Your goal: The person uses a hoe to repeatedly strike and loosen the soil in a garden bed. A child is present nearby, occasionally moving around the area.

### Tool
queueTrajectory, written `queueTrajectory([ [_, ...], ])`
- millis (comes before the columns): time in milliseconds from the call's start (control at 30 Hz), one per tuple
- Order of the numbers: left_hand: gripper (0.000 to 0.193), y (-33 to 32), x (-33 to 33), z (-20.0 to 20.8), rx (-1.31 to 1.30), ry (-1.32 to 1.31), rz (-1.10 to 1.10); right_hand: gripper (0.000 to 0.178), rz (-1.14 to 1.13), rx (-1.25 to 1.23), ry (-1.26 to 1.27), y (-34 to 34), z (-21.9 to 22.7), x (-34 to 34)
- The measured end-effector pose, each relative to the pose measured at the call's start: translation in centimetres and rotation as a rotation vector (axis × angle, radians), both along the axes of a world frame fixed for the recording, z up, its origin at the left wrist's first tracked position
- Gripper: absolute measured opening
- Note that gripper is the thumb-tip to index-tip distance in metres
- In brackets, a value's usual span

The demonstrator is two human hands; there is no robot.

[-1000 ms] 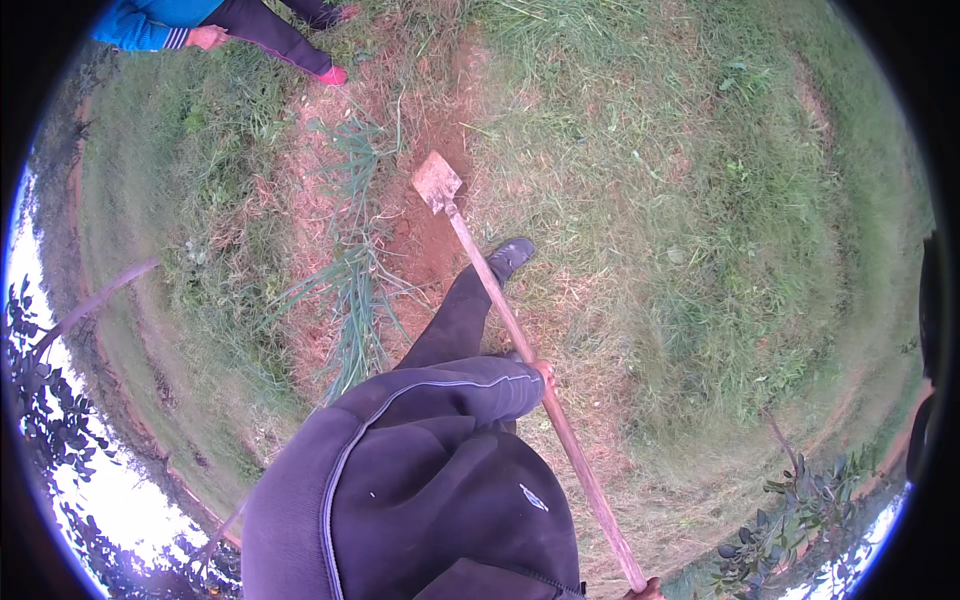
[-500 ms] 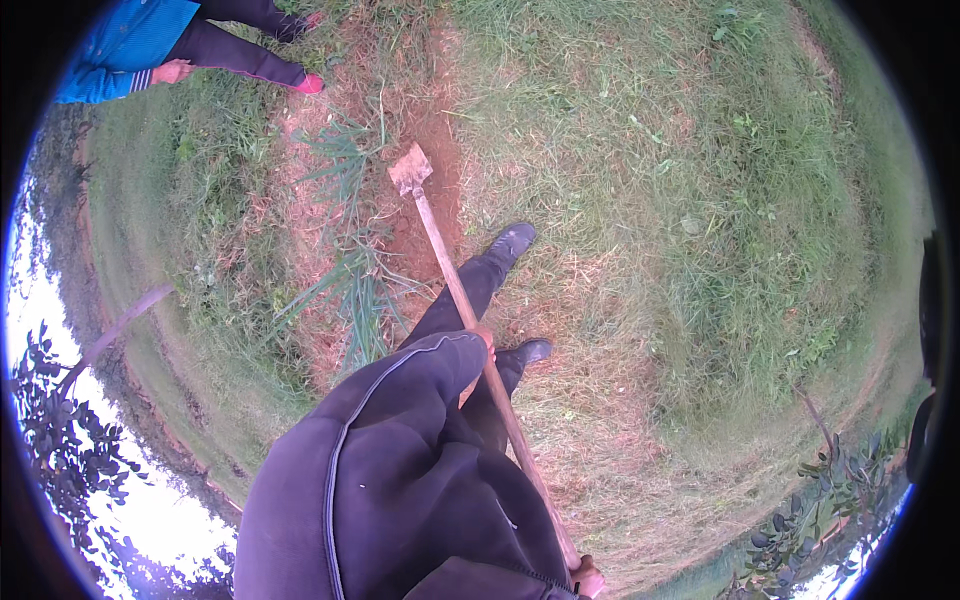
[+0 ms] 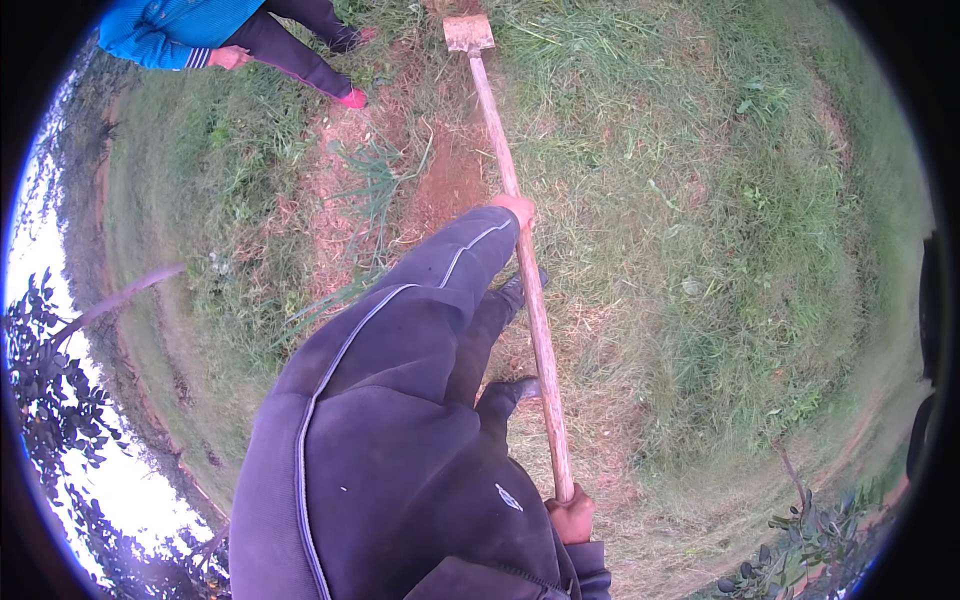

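Observation:
A long-handled hoe (image 3: 541, 345) slants across the middle of the view, its squarish, soil-caked blade (image 3: 469, 33) at the far end. Partway along the wooden handle, my left hand (image 3: 517, 210) is closed round it, with the dark sleeve stretched forward. My right hand (image 3: 572, 517) grips the near end of the handle, close to my body. The blade appears over the far end of a strip of bare reddish soil (image 3: 452, 180). Whether it touches the ground I cannot tell.
Leafy green plants (image 3: 372, 185) grow left of the soil strip. Another person (image 3: 300, 45) in a blue top and dark trousers stands at the far left. Cut grass (image 3: 640, 260) covers the ground to the right. My shoes (image 3: 522, 388) show beside the handle.
The hoe has swung forward, its blade moving farther away and slightly right. My left hand has moved forward with it, and my right hand has come up from the lower edge.

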State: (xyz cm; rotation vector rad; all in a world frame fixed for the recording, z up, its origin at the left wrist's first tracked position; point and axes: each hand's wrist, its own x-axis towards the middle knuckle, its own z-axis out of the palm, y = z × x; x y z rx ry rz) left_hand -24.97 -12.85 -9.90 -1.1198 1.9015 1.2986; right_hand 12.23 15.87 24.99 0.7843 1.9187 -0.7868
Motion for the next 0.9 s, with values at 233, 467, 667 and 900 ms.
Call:
queueTrajectory([
  [233, 0.016, 9.9, 23.0, -1.8, 0.482, -0.172, 0.599, 0.019, 0.356, 0.407, -0.043, 9.5, 6.2, 14.1],
  [467, 0.013, 17.2, 38.3, -1.1, 0.528, -0.59, 0.788, 0.042, 0.718, 0.672, -0.477, 22.7, 16.4, 18.9],
  [667, 0.012, 17.6, 30.1, 4.2, 0.56, -0.524, 0.903, 0.014, 1.22, 0.797, 0.428, 24.3, 21.2, 1.6],
  [900, 0.012, 11.7, 19.8, 18.0, 1.231, -0.175, 1.095, 0.015, 0.568, 0.446, 1.503, 19.9, 29.7, -11.5],
])
